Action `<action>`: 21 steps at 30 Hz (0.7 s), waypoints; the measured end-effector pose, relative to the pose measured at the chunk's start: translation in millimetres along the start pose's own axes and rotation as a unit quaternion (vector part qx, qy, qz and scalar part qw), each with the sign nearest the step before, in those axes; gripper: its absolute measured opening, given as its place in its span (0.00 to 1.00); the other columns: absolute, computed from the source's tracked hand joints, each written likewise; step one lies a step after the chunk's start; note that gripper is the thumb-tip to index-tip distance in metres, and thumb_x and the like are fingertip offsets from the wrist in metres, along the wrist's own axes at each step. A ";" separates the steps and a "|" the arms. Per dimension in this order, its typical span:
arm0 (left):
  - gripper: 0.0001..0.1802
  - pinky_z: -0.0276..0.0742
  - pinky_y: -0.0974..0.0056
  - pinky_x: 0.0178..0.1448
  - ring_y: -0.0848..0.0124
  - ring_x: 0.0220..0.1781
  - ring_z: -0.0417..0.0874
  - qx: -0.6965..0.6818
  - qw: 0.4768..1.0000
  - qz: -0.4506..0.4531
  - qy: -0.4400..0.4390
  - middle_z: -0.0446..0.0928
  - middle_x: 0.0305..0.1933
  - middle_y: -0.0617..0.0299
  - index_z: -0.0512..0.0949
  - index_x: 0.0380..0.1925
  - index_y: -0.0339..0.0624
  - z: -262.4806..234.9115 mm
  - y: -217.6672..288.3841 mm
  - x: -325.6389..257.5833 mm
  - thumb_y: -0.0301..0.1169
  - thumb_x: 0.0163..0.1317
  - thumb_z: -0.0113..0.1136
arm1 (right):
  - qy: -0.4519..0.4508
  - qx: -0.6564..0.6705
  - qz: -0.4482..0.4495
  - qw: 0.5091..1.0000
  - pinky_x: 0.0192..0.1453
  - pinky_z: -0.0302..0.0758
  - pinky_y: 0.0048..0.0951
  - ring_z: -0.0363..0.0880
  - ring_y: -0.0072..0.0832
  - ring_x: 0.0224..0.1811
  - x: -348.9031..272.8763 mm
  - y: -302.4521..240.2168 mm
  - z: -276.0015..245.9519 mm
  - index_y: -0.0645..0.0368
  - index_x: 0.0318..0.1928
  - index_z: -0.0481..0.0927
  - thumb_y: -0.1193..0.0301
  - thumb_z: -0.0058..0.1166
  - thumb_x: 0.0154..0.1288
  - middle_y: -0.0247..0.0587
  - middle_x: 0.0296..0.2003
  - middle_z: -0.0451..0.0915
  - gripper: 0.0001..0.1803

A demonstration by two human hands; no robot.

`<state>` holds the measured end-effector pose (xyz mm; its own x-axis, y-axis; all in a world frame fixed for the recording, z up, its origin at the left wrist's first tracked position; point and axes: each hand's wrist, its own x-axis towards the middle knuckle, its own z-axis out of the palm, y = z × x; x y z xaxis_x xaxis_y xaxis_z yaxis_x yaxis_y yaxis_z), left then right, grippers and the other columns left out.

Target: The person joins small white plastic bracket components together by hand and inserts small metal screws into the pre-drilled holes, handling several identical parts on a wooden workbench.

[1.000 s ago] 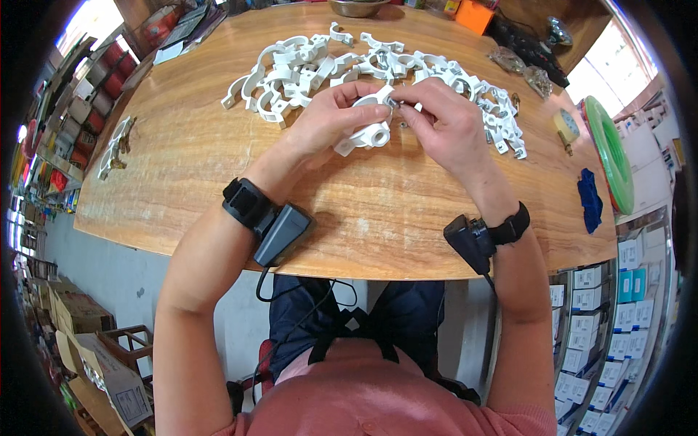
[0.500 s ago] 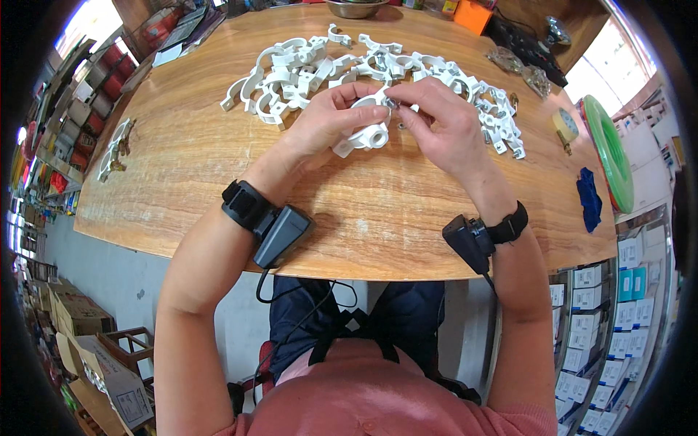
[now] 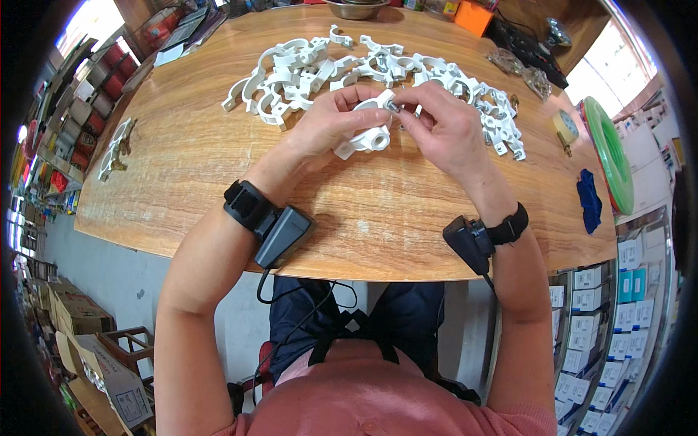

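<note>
My left hand (image 3: 336, 122) is closed round a white plastic pipe clamp (image 3: 371, 139), which has a round socket facing me. Thumb and forefinger of my right hand (image 3: 442, 123) pinch a small metal screw (image 3: 393, 106) at the clamp's upper lug. Part of the clamp is hidden behind my left fingers, and the screw's far end cannot be seen. Just beyond my hands lies a loose heap of white pipe clamps (image 3: 291, 62), some with metal screws. More small white clamp pieces (image 3: 502, 120) lie to the right of my right hand.
On the wooden table (image 3: 349, 218), a few clamp parts (image 3: 115, 151) lie far left. At the right are a tape roll (image 3: 564, 125), a blue cloth (image 3: 589, 201) and a green ring-shaped coil (image 3: 607, 152). A metal bowl (image 3: 356, 9) and plastic bags (image 3: 520, 69) stand farther back.
My right fingertips have shifted slightly at the screw, showing more of the clamp's upper lug. The clamp has tilted a little; both hands stay in nearly the same place.
</note>
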<state>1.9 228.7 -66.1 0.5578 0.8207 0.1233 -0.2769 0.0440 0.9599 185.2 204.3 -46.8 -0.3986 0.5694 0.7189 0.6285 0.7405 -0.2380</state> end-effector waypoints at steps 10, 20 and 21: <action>0.21 0.72 0.77 0.34 0.82 0.32 0.73 0.006 1.000 0.000 0.018 0.73 0.35 0.67 0.68 0.47 0.38 -3.3 -1.0 1.2 0.32 0.55 0.59 | 0.010 0.038 -0.006 0.999 0.21 0.71 0.19 0.74 0.22 0.18 0.3 -1.1 0.1 0.55 0.38 0.79 0.76 0.54 0.51 0.34 0.27 0.78 0.11; 0.20 0.72 0.77 0.36 0.82 0.34 0.73 -0.007 1.000 0.002 0.024 0.73 0.36 0.67 0.69 0.47 0.38 -4.1 -0.4 0.0 0.32 0.54 0.59 | 0.027 0.058 0.020 0.998 0.20 0.70 0.19 0.72 0.21 0.17 2.0 -3.6 0.9 0.57 0.35 0.80 0.76 0.54 0.51 0.34 0.26 0.78 0.08; 0.21 0.72 0.77 0.36 0.82 0.35 0.73 0.001 1.000 0.004 0.023 0.73 0.36 0.67 0.68 0.47 0.38 -7.3 -1.8 0.2 0.32 0.54 0.59 | 0.027 0.058 0.020 0.998 0.20 0.70 0.19 0.72 0.21 0.17 2.0 -2.2 2.4 0.57 0.35 0.80 0.76 0.54 0.51 0.34 0.26 0.78 0.08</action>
<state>-3.2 233.0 -69.6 0.5196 0.8461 0.1188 -0.2786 0.0362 0.9597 181.3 204.7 -46.4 -0.3369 0.5810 0.7409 0.5596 0.7564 -0.3387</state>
